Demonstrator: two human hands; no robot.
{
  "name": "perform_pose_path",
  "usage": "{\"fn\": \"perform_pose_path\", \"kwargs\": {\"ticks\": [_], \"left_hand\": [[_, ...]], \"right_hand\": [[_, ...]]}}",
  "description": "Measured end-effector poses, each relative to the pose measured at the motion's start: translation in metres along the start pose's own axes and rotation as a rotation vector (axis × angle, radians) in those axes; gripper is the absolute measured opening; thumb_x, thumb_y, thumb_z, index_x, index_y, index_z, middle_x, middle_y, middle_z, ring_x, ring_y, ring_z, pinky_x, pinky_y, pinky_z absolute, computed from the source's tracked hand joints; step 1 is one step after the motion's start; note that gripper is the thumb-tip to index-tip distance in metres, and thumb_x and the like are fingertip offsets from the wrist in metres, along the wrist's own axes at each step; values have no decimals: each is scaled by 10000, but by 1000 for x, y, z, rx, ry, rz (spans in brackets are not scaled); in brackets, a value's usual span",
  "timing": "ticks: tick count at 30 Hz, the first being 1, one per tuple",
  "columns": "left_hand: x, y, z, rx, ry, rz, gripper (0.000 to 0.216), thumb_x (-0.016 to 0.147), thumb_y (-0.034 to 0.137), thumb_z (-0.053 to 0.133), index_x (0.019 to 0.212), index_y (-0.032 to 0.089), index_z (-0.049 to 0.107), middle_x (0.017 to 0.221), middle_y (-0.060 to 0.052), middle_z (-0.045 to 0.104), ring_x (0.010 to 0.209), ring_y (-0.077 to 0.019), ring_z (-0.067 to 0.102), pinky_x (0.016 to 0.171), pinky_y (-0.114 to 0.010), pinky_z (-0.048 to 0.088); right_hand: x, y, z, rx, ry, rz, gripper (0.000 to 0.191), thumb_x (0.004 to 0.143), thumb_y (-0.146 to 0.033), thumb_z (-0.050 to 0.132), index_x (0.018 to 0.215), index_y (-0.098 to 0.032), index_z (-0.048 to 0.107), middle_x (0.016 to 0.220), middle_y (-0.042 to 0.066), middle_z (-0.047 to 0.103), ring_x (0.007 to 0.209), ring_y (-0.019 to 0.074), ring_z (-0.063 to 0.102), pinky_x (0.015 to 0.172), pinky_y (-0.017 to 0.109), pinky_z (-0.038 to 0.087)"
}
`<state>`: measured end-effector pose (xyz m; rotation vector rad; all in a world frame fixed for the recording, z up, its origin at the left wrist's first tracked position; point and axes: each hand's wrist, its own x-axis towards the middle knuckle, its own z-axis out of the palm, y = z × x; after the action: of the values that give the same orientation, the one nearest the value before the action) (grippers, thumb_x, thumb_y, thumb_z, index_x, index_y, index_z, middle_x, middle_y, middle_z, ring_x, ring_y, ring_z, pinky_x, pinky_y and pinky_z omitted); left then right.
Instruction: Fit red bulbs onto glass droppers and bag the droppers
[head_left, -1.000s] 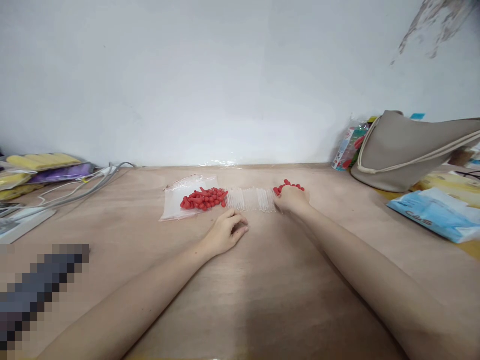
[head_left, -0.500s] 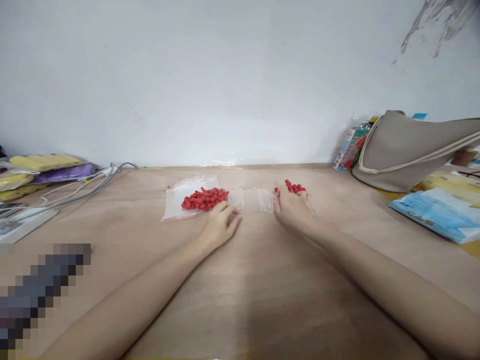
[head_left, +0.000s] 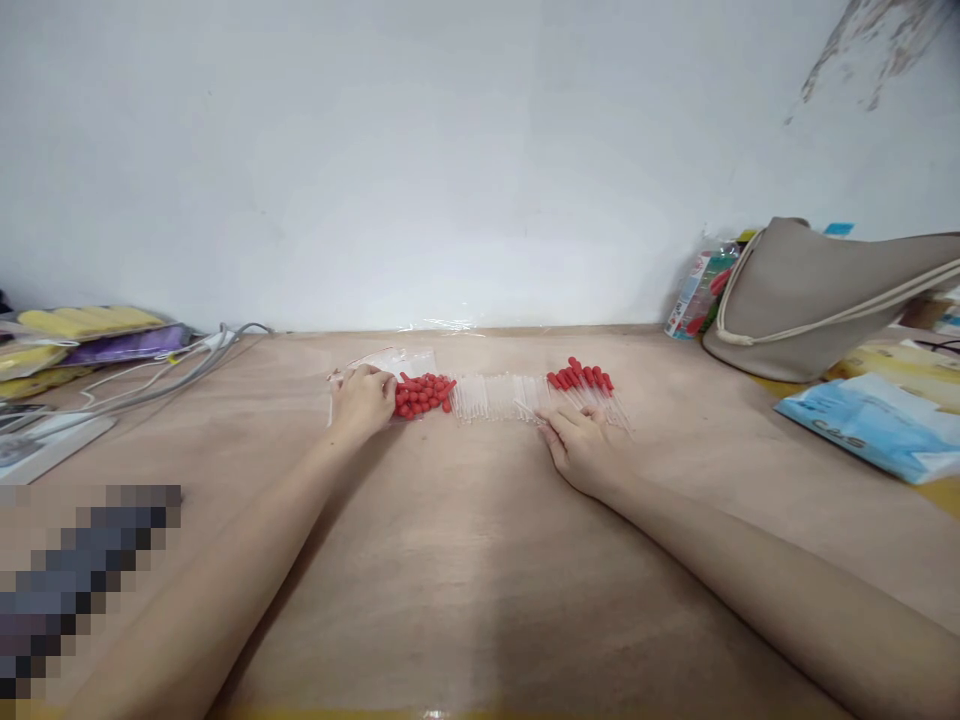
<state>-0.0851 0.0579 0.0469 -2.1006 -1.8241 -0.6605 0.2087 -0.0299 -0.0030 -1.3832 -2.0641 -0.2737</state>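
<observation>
My left hand [head_left: 363, 399] rests on a clear plastic bag [head_left: 390, 362] at the left end of a heap of small red rubber caps [head_left: 424, 392]; its fingers curl over the caps, and what they hold is hidden. A row of clear glass tubes [head_left: 499, 396] lies to the right of the heap. Beyond them lie finished droppers with red caps [head_left: 581, 378]. My right hand [head_left: 576, 442] lies on the table just in front of the droppers, fingers bent and touching the tube tips.
A beige bag [head_left: 810, 295] and a blue packet [head_left: 870, 425] lie at the right. Grey cables [head_left: 172, 375] and yellow and purple packets [head_left: 82, 335] sit at the left. A white wall stands behind the wooden table [head_left: 480, 560].
My left hand has moved left from the table's middle onto the heap of red caps. My right hand has drawn back from the red-capped droppers toward me.
</observation>
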Motion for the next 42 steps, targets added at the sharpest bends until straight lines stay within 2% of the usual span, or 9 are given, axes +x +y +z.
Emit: {"fn": "perform_pose_path", "kwargs": {"ticks": [5, 13, 18, 22, 25, 27, 30, 36, 42], "left_hand": [[6, -6, -1, -69, -48, -7, 288, 795, 318, 426, 834, 170, 669, 906, -96, 633, 864, -249, 552, 735, -347, 415], [8, -13, -1, -133, -79, 37, 193, 778, 302, 469, 769, 191, 627, 875, -71, 633, 851, -241, 553, 724, -335, 412], [6, 3, -14, -239, 31, 87, 139, 801, 236, 427, 812, 180, 554, 828, -48, 612, 806, -199, 551, 712, -299, 414], [-7, 37, -32, -354, -113, 334, 116, 813, 197, 421, 810, 183, 536, 799, -16, 593, 753, -159, 551, 691, -264, 416], [-21, 57, -41, -257, -275, 583, 177, 796, 97, 408, 799, 185, 561, 864, -31, 569, 752, -158, 542, 673, -264, 409], [-29, 65, -43, -163, -284, 677, 225, 776, 35, 394, 766, 175, 570, 858, -53, 554, 759, -171, 530, 684, -282, 404], [-40, 73, -38, -132, -281, 755, 229, 798, 44, 392, 745, 165, 579, 807, -65, 540, 771, -178, 519, 731, -301, 404], [-52, 79, -7, -402, -260, 727, 266, 851, 214, 437, 1108, 222, 505, 987, -54, 533, 865, -162, 531, 755, -289, 440], [-53, 71, 13, -490, -150, 656, 157, 806, 274, 530, 911, 210, 627, 1088, -75, 487, 916, -188, 480, 811, -342, 424]], "right_hand": [[0, 1, 0, 27, -4, -4, 238, 873, -188, 374, 1004, -156, 570, 888, 63, 646, 798, 165, 571, 804, 342, 255], [0, 1, 0, 51, -12, 0, 218, 867, -184, 372, 960, -176, 569, 890, 53, 643, 817, 168, 569, 805, 345, 248], [1, 1, -2, 89, -35, 25, 173, 857, -189, 358, 863, -176, 530, 865, 50, 636, 784, 163, 561, 811, 346, 257], [2, 1, -2, 127, -38, 47, 120, 831, -169, 370, 835, -181, 490, 826, 33, 625, 746, 155, 560, 794, 330, 280], [2, 1, -2, 130, -38, 52, 108, 822, -156, 373, 822, -182, 478, 818, 30, 620, 749, 157, 558, 800, 335, 275], [2, 0, -3, 128, -43, 54, 114, 825, -154, 368, 823, -183, 478, 820, 30, 619, 753, 159, 556, 804, 340, 269], [2, -1, -4, 124, -60, 55, 123, 826, -153, 369, 818, -185, 487, 819, 26, 619, 754, 155, 555, 801, 335, 270], [2, -2, -7, 110, -59, 39, 140, 826, -159, 369, 821, -184, 506, 851, 40, 620, 774, 159, 555, 802, 335, 269], [2, -3, -8, 139, -60, 21, 136, 826, -151, 373, 813, -185, 504, 829, 35, 612, 766, 157, 549, 808, 342, 264]]}}
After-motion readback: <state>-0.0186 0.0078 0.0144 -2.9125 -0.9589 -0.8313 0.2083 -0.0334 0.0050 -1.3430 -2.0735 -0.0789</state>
